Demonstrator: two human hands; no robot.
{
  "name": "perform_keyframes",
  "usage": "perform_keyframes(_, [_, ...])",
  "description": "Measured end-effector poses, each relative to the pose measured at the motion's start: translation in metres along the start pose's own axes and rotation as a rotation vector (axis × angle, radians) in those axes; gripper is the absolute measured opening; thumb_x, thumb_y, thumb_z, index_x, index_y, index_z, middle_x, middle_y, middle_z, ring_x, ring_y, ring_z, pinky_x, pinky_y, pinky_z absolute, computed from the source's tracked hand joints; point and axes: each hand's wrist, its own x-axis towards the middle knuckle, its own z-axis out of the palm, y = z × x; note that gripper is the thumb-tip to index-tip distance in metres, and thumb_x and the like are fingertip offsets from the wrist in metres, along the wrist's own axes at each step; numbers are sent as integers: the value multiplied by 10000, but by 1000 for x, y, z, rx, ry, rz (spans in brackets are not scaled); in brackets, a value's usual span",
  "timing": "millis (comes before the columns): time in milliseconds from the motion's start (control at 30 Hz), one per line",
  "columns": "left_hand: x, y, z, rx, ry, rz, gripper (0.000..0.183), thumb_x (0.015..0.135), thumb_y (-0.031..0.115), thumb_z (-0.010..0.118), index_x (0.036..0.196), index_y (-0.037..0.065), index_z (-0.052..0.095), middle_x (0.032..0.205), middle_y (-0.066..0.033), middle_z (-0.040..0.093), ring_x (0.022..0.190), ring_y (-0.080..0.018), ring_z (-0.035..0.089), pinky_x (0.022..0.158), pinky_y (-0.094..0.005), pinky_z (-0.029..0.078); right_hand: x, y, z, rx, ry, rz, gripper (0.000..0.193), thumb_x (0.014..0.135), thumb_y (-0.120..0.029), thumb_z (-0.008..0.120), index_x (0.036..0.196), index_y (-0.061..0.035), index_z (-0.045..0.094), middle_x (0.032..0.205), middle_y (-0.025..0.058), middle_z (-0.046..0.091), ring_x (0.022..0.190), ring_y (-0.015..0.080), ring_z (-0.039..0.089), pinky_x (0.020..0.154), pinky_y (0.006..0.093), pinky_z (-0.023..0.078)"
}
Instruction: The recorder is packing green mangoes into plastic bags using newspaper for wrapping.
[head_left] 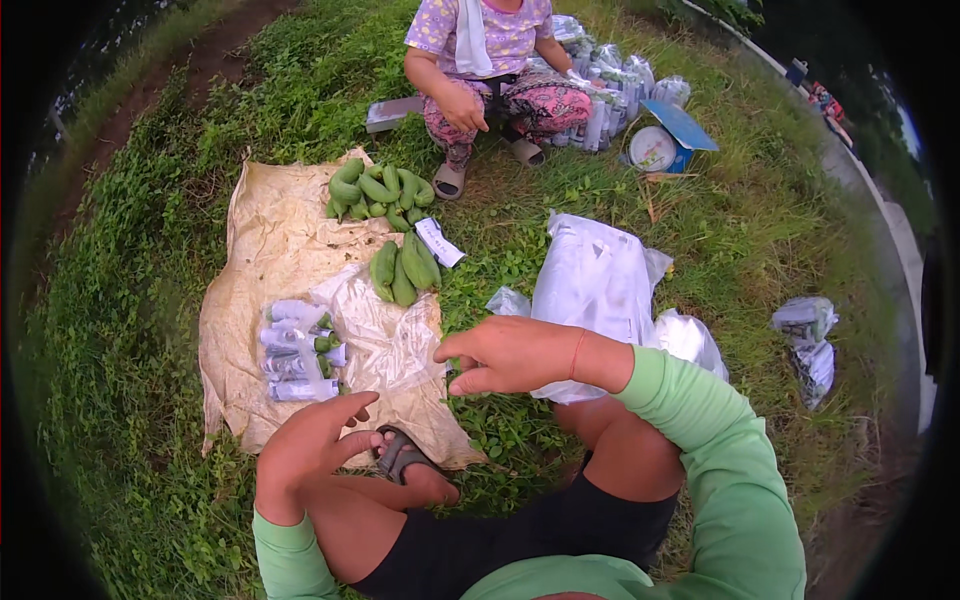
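My left hand (312,445) hovers above my knee, fingers apart, with nothing in it. Farther to the right, my right hand (510,355) hangs in the air at the sheet's right side, its thumb and forefinger stretched out and empty. A clear plastic bag (385,335) lies crumpled on the tan woven sheet (270,235) between them. Beyond my left hand rests a bundle of paper-wrapped green vegetables (300,352) in thin plastic. Loose long green vegetables (405,268), thick like cucumbers, lie on the sheet, with a larger pile (375,190) behind them.
A rolled printed paper (438,243) lies beside the loose vegetables. White plastic bags (595,275) sit on the grass at right. Opposite me a person (490,85) crouches before many wrapped bundles (605,90). A blue box with a round tub (655,148) stands nearby; two small bags (806,345) lie far right.
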Motion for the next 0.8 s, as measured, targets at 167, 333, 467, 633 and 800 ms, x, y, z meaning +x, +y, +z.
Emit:
perform_keyframes(167, [0,-9,3,-40,-25,-89,602,950,354,798,1433,34,634,1119,-205,752,952,-346,726,837,-416,566,-4,-2,0,33,3,-58,428,970,-331,733,1256,-15,687,1000,190,782,956,373,746,855,477,563])
perform_keyframes(333, [6,-7,10,29,-72,-9,579,980,360,770,1441,43,621,1108,-185,753,1006,-318,727,883,-418,572,-6,-6,-5,20,16,-75,425,974,-330,729,1254,-12,693,986,191,780,937,372,747,845,472,565])
perform_keyframes(467, [11,-3,12,26,-81,3,589,976,367,774,1446,47,620,1107,-188,756,1006,-323,730,884,-419,572,-10,-6,-7,1,6,-65,436,977,-330,726,1275,-14,692,986,191,781,934,369,749,838,465,567])
perform_keyframes(633, [14,2,12,33,-61,22,595,971,372,780,1447,53,622,1092,-194,761,1001,-341,734,884,-425,572,-14,-4,-8,11,33,-70,438,977,-330,722,1280,-15,695,987,182,783,944,367,748,844,463,564])
perform_keyframes(800, [17,4,11,26,-84,26,561,966,330,769,1419,30,629,1114,-234,751,1017,-405,728,871,-454,567,-14,1,-8,4,57,-101,448,1001,-365,706,1296,-28,683,967,154,769,899,348,737,789,452,554])
